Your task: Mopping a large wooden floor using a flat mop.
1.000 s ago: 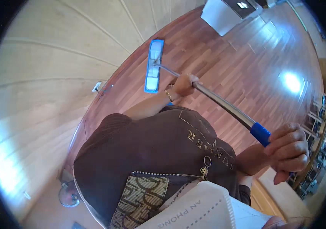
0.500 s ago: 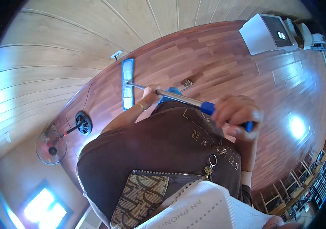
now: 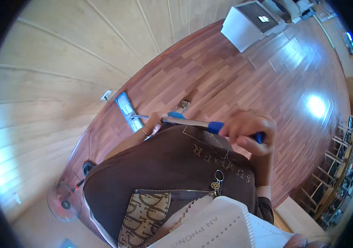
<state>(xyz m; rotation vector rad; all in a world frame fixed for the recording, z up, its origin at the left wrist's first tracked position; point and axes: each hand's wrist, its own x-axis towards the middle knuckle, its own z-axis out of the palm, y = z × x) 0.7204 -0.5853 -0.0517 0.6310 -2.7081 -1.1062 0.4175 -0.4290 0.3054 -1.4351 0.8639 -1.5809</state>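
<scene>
A flat floor mop with a blue-and-white head lies on the wooden floor, one end close against the baseboard. Its thin metal pole runs from the head across the front of my body to a blue handle grip. Lower on the pole, my left hand is wrapped around the metal. Up at the handle end, my right hand is closed around the blue grip, whose tip sticks out past the fingers. One of my feet, in a sandal, shows just beyond the pole.
A wood-panelled wall with a socket borders the floor at left. A standing fan is at lower left, its cord along the wall. A white cabinet stands at the far end. Wooden chairs line the right side.
The whole view has turned, so wall, cabinet and fan sit differently in it. The mop head appears tilted and lower left now, still near the wall. Both hands keep their hold.
</scene>
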